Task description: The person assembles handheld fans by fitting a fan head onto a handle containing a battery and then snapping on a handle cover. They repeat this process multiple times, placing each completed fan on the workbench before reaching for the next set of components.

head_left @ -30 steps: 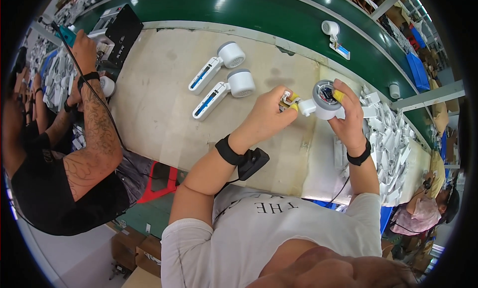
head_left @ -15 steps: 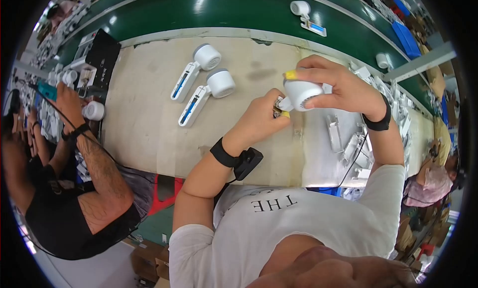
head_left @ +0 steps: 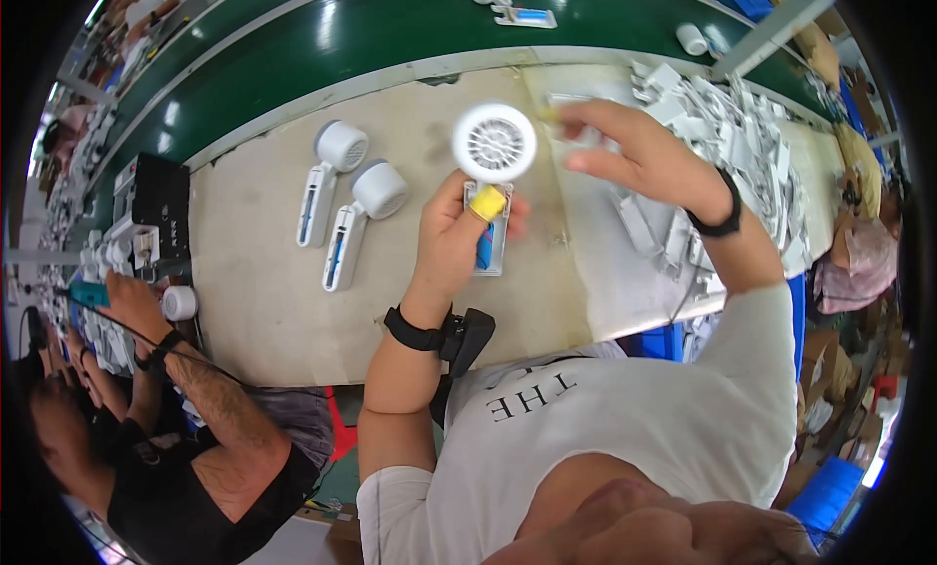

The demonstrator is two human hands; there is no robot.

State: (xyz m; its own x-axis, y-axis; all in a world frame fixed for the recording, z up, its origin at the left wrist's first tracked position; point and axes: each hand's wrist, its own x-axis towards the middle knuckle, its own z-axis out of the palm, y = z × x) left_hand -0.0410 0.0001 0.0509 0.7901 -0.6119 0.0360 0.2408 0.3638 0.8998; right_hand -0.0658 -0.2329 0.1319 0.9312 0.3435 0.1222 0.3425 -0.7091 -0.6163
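My left hand (head_left: 449,238) grips a white handheld fan (head_left: 494,143) by its handle. The fan's round grilled head points up toward me, and its handle lies open with a blue battery inside. A yellow wrap covers the thumb on the handle. To the right of the fan, my right hand (head_left: 652,167) is off it, thumb and fingers apart, fingertips blurred by motion. Two more white fans lie on the table to the left: a farther one (head_left: 342,145) and a nearer one (head_left: 379,189), both with open handles showing blue batteries.
White plastic handle shells (head_left: 717,126) are heaped on the right of the table (head_left: 254,321). A green conveyor (head_left: 390,23) runs behind it, carrying a fan (head_left: 527,17) with an open handle. At the left stand a black box (head_left: 159,209) and a co-worker's arm (head_left: 220,380).
My right hand has let go of the fan head and moved away to the right. The fan has turned in my left hand, so its grille and open handle now face up.
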